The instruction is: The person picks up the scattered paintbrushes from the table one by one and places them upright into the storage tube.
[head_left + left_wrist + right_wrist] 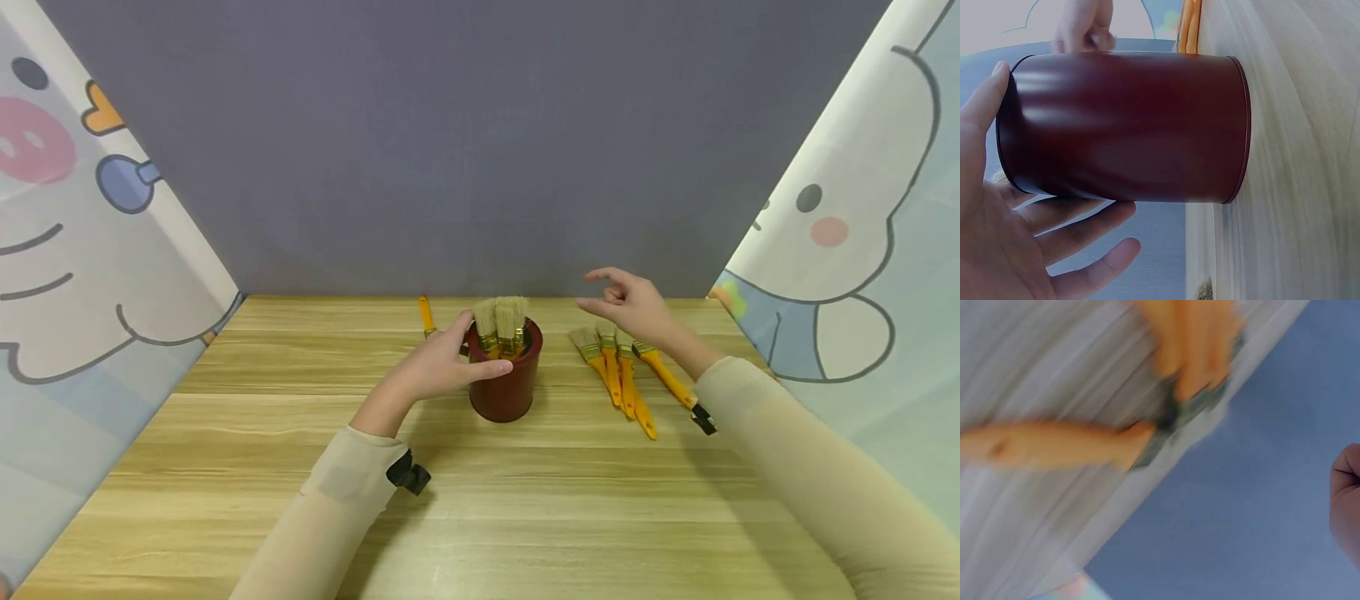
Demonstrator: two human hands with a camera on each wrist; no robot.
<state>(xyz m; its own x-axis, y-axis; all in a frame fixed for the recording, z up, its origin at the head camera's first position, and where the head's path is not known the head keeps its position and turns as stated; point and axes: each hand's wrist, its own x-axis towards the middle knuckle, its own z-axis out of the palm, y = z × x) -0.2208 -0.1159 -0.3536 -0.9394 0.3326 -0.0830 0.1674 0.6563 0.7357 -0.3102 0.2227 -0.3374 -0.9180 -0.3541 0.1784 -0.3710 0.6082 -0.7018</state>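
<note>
A dark red can (501, 392) stands upright on the table, paintbrushes (510, 321) in it with their pale bristles up. My left hand (438, 362) holds the can near its top, thumb at the front rim and fingers round the far side. In the left wrist view the can (1129, 125) lies between the thumb and the spread fingers. To the right, my right hand (630, 308) hovers over loose paintbrushes (626, 375) with orange handles. Its thumb and index finger are apart, with nothing between them; the other fingers are curled in.
Another orange-handled paintbrush (427, 315) lies behind my left hand, partly hidden by it. A grey panel (465, 167) rises along the back edge of the wooden table (225, 467). Cartoon-printed sheets (840, 250) border both sides.
</note>
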